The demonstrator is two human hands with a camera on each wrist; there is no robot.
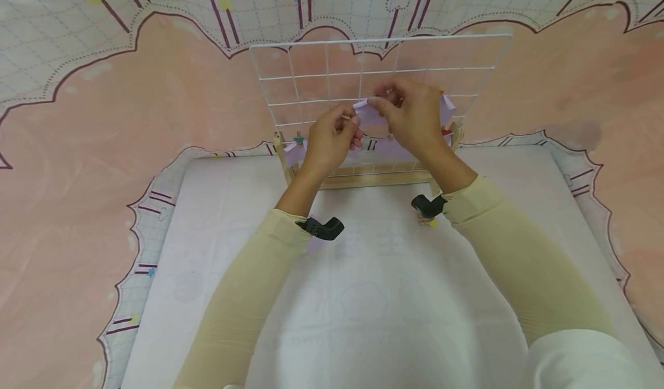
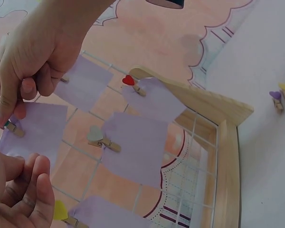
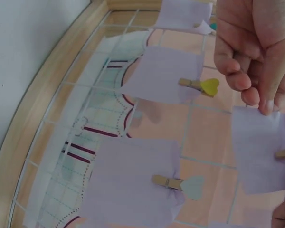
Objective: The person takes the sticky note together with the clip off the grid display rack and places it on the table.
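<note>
Both hands are at a white wire grid (image 1: 309, 76) in a wooden stand (image 1: 373, 180). Between them is a pale purple paper square (image 3: 259, 137) against the grid. My left hand (image 1: 332, 138) pinches one edge of this paper with thumb and fingertips. At the adjoining edge, my right hand (image 1: 415, 115) pinches a small wooden clothespin (image 2: 15, 129) that sits on the paper; a bit of teal shows at its fingertip end. Other purple squares hang on the grid by heart clothespins: white (image 2: 95, 134), red (image 2: 128, 80) and yellow (image 3: 210, 87).
Two loose clothespins, one with a purple heart (image 2: 275, 95) and one with a yellow heart (image 2: 284, 87), lie on the white tabletop (image 1: 363, 297). More purple paper (image 1: 314, 244) lies under the left wrist. A patterned peach cloth (image 1: 197, 101) surrounds the table.
</note>
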